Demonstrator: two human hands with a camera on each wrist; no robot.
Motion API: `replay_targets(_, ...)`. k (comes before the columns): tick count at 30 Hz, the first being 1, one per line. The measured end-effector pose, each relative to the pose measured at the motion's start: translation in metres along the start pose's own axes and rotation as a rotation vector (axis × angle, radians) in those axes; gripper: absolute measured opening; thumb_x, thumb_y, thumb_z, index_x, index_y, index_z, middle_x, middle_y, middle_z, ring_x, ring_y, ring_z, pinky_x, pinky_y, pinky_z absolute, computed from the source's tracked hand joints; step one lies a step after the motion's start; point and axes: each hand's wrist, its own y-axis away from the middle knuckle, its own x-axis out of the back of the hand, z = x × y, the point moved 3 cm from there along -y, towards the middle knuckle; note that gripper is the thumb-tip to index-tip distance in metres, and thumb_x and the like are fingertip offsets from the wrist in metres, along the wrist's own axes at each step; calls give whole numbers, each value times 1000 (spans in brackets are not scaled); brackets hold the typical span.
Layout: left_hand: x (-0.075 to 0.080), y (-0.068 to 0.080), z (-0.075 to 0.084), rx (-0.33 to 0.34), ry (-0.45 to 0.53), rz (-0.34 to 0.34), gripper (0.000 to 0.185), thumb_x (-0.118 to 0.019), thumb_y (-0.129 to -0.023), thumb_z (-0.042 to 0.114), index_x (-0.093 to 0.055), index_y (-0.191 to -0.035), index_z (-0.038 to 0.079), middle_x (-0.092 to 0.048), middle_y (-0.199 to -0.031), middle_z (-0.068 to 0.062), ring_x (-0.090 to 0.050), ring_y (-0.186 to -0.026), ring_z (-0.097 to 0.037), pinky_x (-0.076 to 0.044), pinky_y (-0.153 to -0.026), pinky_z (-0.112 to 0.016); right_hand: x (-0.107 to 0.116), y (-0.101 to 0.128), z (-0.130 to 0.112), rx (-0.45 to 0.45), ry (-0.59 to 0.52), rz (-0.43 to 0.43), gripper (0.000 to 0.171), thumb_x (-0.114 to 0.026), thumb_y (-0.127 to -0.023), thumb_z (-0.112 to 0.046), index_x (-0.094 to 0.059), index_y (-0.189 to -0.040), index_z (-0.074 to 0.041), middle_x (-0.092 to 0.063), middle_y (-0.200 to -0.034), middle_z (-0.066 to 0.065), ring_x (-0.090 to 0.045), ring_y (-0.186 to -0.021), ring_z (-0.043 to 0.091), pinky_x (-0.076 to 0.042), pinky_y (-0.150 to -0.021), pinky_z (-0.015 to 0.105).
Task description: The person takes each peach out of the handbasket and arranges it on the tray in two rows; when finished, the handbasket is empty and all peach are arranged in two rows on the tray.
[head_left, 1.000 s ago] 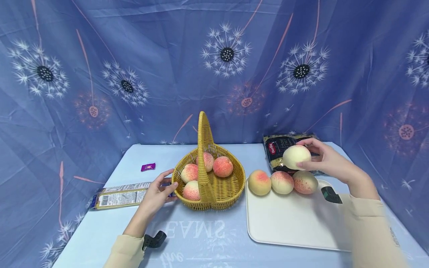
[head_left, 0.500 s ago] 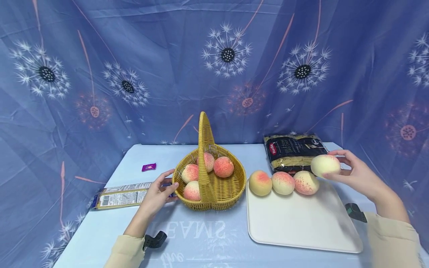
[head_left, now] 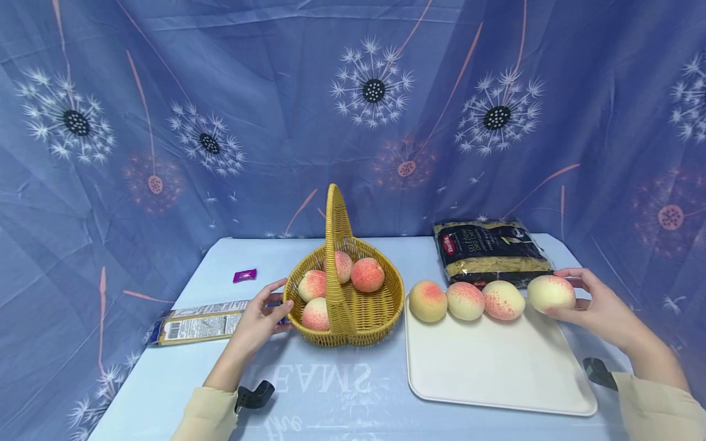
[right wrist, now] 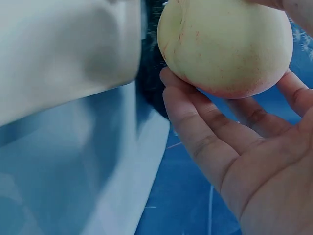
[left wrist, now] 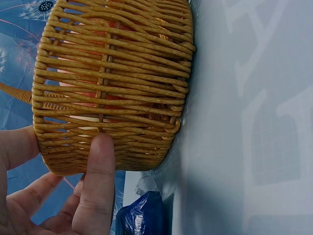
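Note:
My right hand [head_left: 603, 309] holds a pale peach [head_left: 551, 293] between thumb and fingers, at the far right corner of the white tray [head_left: 496, 373]. Its fingers [right wrist: 210, 127] curve under the peach in the right wrist view. Left of it, three more peaches stand in a row along the tray's far edge, the nearest being a red-speckled peach [head_left: 504, 301]. My left hand [head_left: 259, 315] holds the left end of a yellow wicker basket [head_left: 364, 335], a fingertip pressed to the weave in the left wrist view. Several peaches, including a red one [head_left: 367, 274], lie inside.
Behind the tray lies a black pasta bag [head_left: 491, 251]. A long food packet [head_left: 201, 321] lies left of the basket, partly behind my left hand. A small purple packet [head_left: 245, 275] sits further back. The basket's tall handle [head_left: 333, 245] arches upward. A blue curtain [head_left: 276, 122] hangs behind the table.
My right hand has carried the peach rightward and down, from in front of the pasta bag to the right end of the peach row. My left hand and the basket have stayed in place.

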Motion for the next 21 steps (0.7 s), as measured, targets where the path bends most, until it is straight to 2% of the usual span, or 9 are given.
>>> replay_targets(3,0,0,0,-3,-1,-3,61,-64,-108,10,-41,-165,15,-49,-149,-28,-66,-118,-33,-72,-89,-41,-5,2,4,13,0,11,72,-89,-88,-12,-43,-144,-11,-49,-123,-20,-65,-92,-12,-54,-73,11)
replay_targets(8,0,-1,-1,-10,-6,-3,60,-64,-109,10,-41,-164,15,-49,-148,-28,-67,-116,-30,-72,-88,-40,-14,2,6,14,7,10,77,-89,-87,-9,-39,-145,2,-50,-130,7,-63,-90,-13,-58,-72,13)
replay_targets(10,0,-2,-1,-11,-2,-2,60,-64,-109,10,-42,-164,15,-50,-148,-28,-67,-115,-28,-72,-88,-40,-17,1,6,23,8,16,79,-90,-87,-8,-37,-144,6,-49,-132,14,-62,-90,-14,-59,-73,12)
replay_targets(16,0,-2,-1,-8,1,-5,60,-63,-109,10,-41,-164,14,-49,-148,-28,-67,-113,-26,-72,-88,-39,-21,1,10,33,-9,3,81,-90,-86,-6,-35,-144,6,-46,-133,15,-63,-90,-11,-61,-71,17)
replay_targets(21,0,-1,0,-6,-2,-5,60,-63,-109,11,-41,-165,15,-49,-149,-28,-67,-113,-26,-72,-88,-38,-24,0,14,49,10,10,85,-91,-83,-4,-33,-144,7,-45,-136,25,-59,-89,-15,-59,-69,15)
